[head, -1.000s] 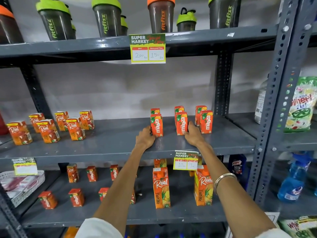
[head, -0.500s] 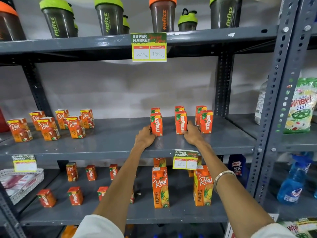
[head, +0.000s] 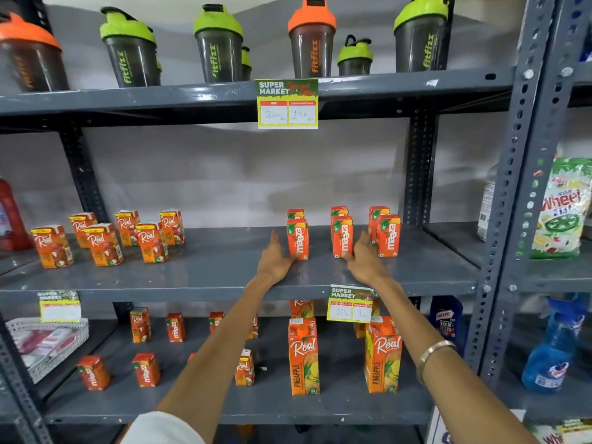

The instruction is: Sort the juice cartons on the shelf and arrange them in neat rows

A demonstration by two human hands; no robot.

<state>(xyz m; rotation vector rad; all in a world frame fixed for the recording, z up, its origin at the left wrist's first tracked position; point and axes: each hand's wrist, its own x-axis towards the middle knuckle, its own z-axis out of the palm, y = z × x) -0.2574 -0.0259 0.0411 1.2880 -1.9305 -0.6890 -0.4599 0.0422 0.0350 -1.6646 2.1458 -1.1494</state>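
Middle shelf: 6 Maaza cartons stand in 3 neat pairs; left hand and right hand, fingers loosely extended, nudge the front 2. Lower-shelf small cartons apparently remain scattered, unsorted.

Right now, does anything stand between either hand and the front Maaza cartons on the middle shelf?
Nothing visible does. The left hand lies open beside the front-left Maaza carton, fingertips at its base. The right hand touches the base of the front-middle Maaza carton. The grey shelf between them is bare.
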